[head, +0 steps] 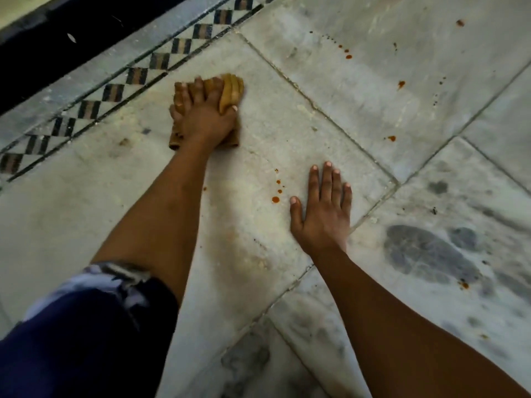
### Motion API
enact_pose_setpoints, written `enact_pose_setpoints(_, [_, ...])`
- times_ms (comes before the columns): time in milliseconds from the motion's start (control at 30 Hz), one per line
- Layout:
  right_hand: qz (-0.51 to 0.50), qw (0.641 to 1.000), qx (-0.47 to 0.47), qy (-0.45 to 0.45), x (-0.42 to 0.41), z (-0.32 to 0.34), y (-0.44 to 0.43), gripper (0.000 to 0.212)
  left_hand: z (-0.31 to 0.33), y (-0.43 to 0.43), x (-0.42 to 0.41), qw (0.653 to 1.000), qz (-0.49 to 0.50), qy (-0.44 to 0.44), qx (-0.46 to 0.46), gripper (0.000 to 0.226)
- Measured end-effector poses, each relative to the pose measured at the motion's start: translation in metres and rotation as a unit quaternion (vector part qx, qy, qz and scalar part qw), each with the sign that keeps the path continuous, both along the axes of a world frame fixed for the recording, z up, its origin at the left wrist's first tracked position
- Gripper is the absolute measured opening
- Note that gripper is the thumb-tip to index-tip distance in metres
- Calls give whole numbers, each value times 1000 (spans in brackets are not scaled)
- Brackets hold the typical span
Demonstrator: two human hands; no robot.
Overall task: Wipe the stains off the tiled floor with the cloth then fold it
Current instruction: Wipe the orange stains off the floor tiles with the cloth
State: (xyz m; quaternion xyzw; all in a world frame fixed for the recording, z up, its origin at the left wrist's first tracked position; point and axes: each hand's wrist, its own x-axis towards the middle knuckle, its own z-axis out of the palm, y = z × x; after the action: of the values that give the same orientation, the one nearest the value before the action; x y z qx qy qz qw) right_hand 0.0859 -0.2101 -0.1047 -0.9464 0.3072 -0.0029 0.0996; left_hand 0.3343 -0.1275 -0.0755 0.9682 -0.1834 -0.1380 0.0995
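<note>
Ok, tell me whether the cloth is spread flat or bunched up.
Bunched up: the cloth sits in thick ridges under the left hand, not laid flat on the floor.

Bunched tan cloth [230,90] lies on pale tiled floor [359,90] dotted with orange-red stains [275,199].

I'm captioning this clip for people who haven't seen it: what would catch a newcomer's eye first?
Probably the left hand pressing a bunched yellow-brown cloth onto the pale tiled floor near the checkered border strip. Next, the right hand lying flat and empty, with small orange-red stains just left of it and more scattered upper right.
</note>
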Motion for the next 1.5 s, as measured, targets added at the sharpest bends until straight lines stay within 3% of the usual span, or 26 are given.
enact_pose_setpoints(133, [7, 1000, 5, 14, -1, 3, 1, 72, 4, 33, -79, 984, -179, -18, 16, 69])
enact_pose_setpoints(200, [10, 1000, 4, 12, -1, 2, 0, 71, 1, 79, -100, 979, -203, -21, 27, 73])
enact_pose_setpoints(367, [14, 1000, 12, 16, -2, 0, -1, 68, 4, 121, -56, 995, 78, 53, -24, 62])
enact_pose_setpoints(433, [19, 1000, 16, 14, -2, 0, -1, 67, 7, 95, -59, 993, 100, 60, -16, 60])
enact_pose_setpoints(533, [16, 999, 23, 19, -2, 0, -2, 65, 6, 76, -102, 998, -17, 62, 7, 67])
enact_pose_setpoints(667, [18, 999, 23, 16, -2, 0, -2, 65, 8, 134, -147, 981, -167, 76, 58, 88])
enact_pose_setpoints(767, [18, 999, 20, 19, -2, 1, -1, 65, 17, 164, -115, 976, -128, 93, 147, 93])
enact_pose_setpoints(900, [19, 999, 23, 22, -2, 1, -1, 65, 17, 118, -95, 981, -23, 152, 122, 84])
enact_pose_setpoints(1067, [23, 999, 22, 18, 0, 2, -1, 65, 13, 130, -171, 956, -236, 123, 128, 81])
enact_pose_setpoints(1167, [19, 1000, 16, 12, -2, 0, -2, 65, 22, 170, -155, 940, -296, 88, 145, 86])
enact_pose_setpoints(1267, [17, 1000, 9, 14, -1, -1, -2, 65, 20, 156, -109, 969, -186, 105, 127, 86])
enact_pose_setpoints(1367, [10, 1000, 10, 13, -3, -1, -2, 64, 9, 100, -85, 994, -35, 100, 25, 68])
enact_pose_setpoints(1433, [9, 1000, 16, 13, -3, -1, -1, 64, 1, 70, -86, 998, -10, 68, -6, 63])
enact_pose_setpoints(1500, [15, 999, 29, 10, -3, 0, -3, 64, -3, 56, -96, 998, -45, 46, -22, 65])
